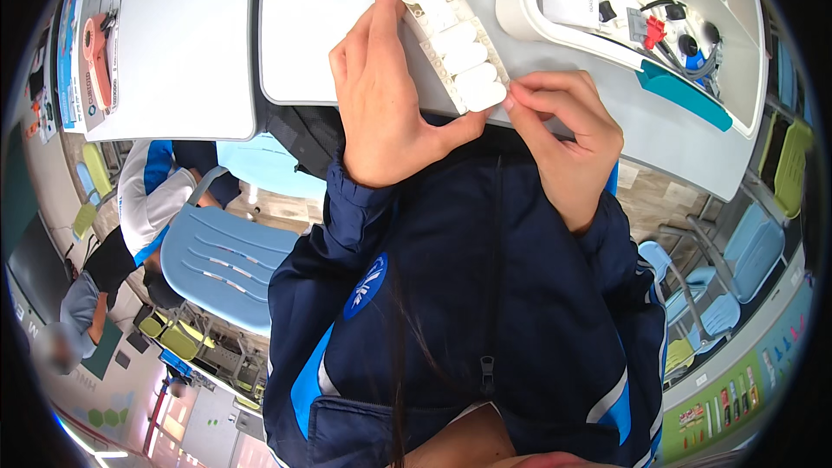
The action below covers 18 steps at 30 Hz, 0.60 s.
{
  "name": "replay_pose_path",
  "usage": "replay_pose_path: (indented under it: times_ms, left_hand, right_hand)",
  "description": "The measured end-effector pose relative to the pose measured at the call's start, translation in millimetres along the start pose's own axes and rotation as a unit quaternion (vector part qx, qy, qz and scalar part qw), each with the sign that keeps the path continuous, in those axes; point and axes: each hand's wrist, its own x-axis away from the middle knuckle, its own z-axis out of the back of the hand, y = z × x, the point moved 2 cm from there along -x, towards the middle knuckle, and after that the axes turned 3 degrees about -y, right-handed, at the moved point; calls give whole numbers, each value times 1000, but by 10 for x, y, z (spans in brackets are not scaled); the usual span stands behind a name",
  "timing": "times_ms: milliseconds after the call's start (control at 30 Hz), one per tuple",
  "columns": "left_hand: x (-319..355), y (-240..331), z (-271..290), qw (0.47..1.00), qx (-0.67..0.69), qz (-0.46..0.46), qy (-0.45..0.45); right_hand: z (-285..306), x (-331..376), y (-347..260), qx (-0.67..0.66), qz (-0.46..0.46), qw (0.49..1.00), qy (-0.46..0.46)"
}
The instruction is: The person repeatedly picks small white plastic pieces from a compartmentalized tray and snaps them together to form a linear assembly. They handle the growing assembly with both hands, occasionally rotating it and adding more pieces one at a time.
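Grey desks (199, 52), light-blue chairs (225, 260), and a green wall (737, 399) beyond.

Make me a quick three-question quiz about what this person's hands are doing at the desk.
1. True or false: the left hand grips the white block strip from its side.
2. Which part of the strip do the right hand fingers pinch? A) the far round end B) the near end C) the middle
3. What lies on the desk to the right of the strip?

Key
1. True.
2. B, the near end, closest to the person's body.
3. A white tray holding small parts and cables, with a teal handle.
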Motion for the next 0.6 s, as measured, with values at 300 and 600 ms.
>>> replay_pose_path:
  times_ms: [300,600]
  left_hand:
    - [8,19,24,1000,5,8,-3]
    - [20,24,-19,999,8,41,-25]
  right_hand:
    - [-8,-19,-51,-2,-23,1000,9]
    - [128,-40,1,-10,-25,999,-39]
